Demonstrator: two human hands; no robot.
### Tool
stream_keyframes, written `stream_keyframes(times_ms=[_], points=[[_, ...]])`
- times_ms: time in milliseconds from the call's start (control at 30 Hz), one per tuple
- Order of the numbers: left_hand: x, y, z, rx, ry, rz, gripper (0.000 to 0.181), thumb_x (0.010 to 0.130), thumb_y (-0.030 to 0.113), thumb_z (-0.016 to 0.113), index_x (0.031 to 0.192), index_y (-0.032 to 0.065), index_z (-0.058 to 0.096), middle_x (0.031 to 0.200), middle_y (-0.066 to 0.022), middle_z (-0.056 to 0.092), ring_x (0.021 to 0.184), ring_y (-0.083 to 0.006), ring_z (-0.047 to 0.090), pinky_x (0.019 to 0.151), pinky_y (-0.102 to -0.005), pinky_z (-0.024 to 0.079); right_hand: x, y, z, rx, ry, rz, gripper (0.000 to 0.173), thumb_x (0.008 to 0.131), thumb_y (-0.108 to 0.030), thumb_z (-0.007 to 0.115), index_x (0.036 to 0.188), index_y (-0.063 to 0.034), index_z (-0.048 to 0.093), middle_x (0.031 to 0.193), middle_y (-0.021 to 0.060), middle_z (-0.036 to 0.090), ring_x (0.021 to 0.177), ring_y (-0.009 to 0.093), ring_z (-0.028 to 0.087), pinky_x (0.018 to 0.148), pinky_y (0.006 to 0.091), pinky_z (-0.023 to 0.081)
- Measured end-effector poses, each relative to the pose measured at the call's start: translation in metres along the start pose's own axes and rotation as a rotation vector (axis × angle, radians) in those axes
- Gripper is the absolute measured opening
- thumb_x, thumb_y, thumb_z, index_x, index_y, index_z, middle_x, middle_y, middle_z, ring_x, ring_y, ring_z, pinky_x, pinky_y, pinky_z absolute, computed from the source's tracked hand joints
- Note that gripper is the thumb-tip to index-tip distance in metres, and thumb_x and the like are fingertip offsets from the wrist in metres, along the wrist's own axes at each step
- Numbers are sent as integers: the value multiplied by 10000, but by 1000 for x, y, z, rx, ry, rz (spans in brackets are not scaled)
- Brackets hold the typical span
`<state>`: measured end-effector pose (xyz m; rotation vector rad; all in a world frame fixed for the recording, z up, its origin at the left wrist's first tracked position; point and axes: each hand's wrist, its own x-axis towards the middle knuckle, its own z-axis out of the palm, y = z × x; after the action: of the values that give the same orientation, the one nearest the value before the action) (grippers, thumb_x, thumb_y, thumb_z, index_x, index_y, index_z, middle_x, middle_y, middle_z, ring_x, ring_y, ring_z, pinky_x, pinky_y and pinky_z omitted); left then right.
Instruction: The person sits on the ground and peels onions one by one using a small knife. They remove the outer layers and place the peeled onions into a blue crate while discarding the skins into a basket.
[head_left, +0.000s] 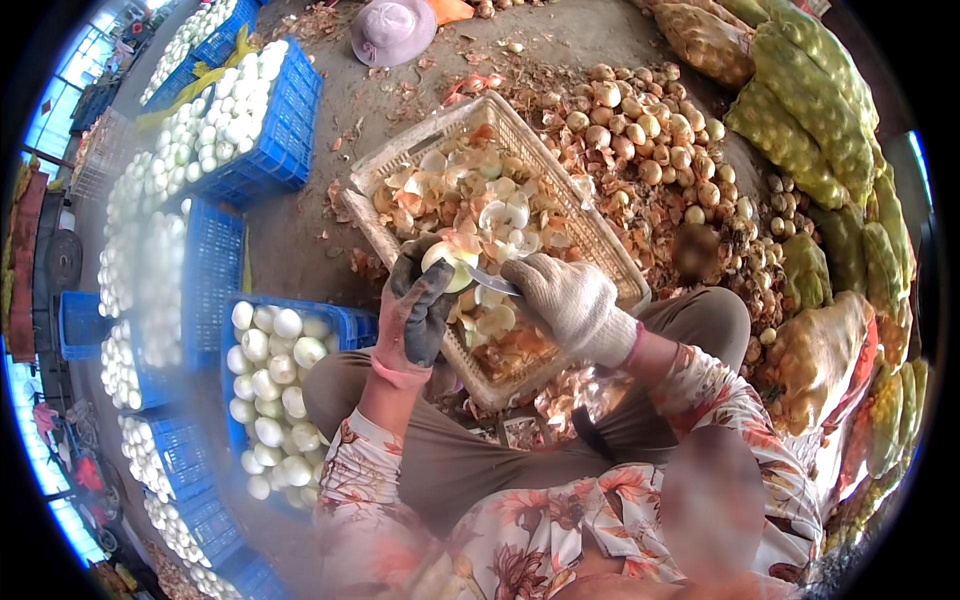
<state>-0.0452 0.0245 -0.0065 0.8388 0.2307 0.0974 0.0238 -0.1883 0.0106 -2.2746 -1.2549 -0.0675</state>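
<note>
My left hand (422, 304), in a pink and dark grey coated glove, grips an onion (444, 264) that is partly peeled and shows pale flesh. A knife with a short curved blade (491, 282) is held in my right hand (571, 300), which wears a thick off-white knitted glove. The blade reaches the onion's right side; its handle is hidden in my fist. Both hands are over the near part of a beige plastic crate (619, 262). Loose onion skins (420, 191) and pale peeled layers (504, 216) fill much of that crate.
A blue crate (352, 324) of peeled onions (274, 375) stands by my left knee, with more filled blue crates (281, 135) beyond. Unpeeled onions (649, 127) lie heaped at the right, before full mesh sacks (806, 112). A pale hat (394, 31) lies on the floor at the far side.
</note>
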Motion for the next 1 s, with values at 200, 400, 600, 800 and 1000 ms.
stream_keyframes(times_ms=[200, 400, 600, 800, 1000], points=[[2, -8, 2, 244, 175, -3, 494, 777, 14, 788, 1222, -34, 579, 1127, -125, 645, 1035, -192, 655, 894, -306, 561, 1, -1, 8, 28, -89, 171, 280, 917, -155, 636, 1187, -92, 598, 931, 138, 658, 748, 320, 690, 620, 419, 544], [0, -10, 6, 480, 60, 92, 545, 713, -47, 808, 1208, -9, 584, 1148, -100, 628, 1020, -201, 657, 873, -305, 573, -5, 3, 11, 424, -96, 263, 269, 990, -198, 574, 1219, -57, 566, 875, 131, 667, 748, 279, 701, 622, 412, 547], [2, -1, 5, 185, -27, -116, 732, 728, -40, 725, 1404, 1, 449, 1254, -111, 573, 1141, -231, 615, 992, -355, 533, 2, 15, -32, 1373, -260, 925, 244, 1006, -188, 571, 1207, -53, 548, 841, 123, 668, 732, 249, 704, 631, 387, 536], [3, 1, -2, 261, -95, -80, 774, 679, 13, 675, 1421, 1, 454, 1341, -121, 534, 1244, -269, 555, 1058, -370, 468, -8, 12, -9, 553, -272, 387, 188, 984, -151, 574, 1117, -27, 621, 842, 77, 659, 774, 179, 657, 695, 344, 514], [28, -23, -32, 742, 167, 26, 788, 737, 62, 783, 1455, 66, 455, 1420, -157, 517, 1282, -238, 521, 1052, -348, 444, -8, 9, -28, 971, -328, 577, 209, 987, -190, 586, 1085, -13, 638, 754, 5, 604, 606, 77, 535, 555, 265, 443]])
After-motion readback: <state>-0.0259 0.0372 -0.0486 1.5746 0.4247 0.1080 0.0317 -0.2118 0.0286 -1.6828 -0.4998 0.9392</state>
